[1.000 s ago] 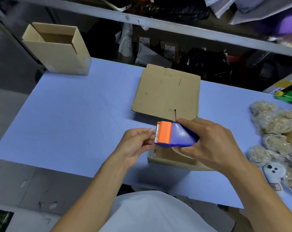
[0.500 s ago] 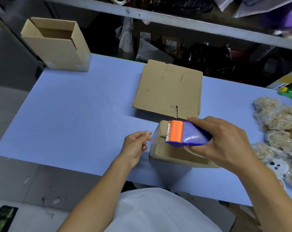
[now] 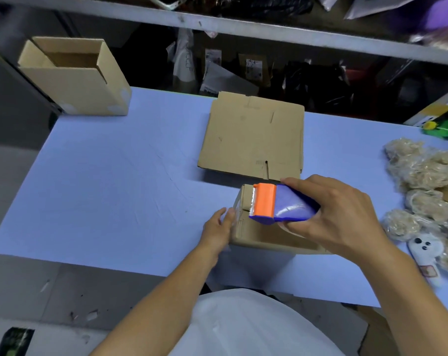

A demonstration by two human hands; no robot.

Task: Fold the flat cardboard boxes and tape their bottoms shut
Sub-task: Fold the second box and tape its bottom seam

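Folded box (image 3: 259, 232) is set on blue desk (image 3: 115, 188), near front edge. Tape dispenser (image 3: 279, 205), orange & blue, is gripped by right hand (image 3: 338, 217), fingers curled round its body, and held over box top w/ toothed edge to the left. Left hand (image 3: 217, 227) is laid against box's left side, fingers straight. Flat cardboard stack (image 3: 253, 137) is seen just behind; open box (image 3: 76, 78) at far left corner. Plush toys (image 3: 428, 191) are heaped at right.

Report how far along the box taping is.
Done: one folded box stands at the table's far left corner. In hand: the right hand holds the tape dispenser over a second box while the left hand presses its end. Left: the flat cardboard behind is unfolded.
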